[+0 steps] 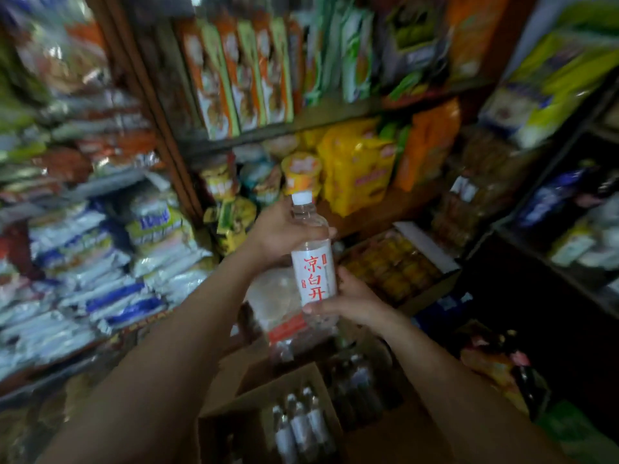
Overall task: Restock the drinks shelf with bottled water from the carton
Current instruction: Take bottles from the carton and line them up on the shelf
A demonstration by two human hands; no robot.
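Nearest, low in view, an open carton (264, 393) holds upright water bottles (303, 425); above it the right hand (351, 301) cups the base of a clear bottle (313, 259) (white cap, red characters on its label) while the left hand (279, 229) grips its shoulder; beyond, blurred shelves (338, 113) carry yellow and orange packets (360, 165).

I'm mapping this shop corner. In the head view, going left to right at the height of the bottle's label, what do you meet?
Stacked blue and white packets → left hand → water bottle → right hand → open box of yellow goods → dark shelf unit.
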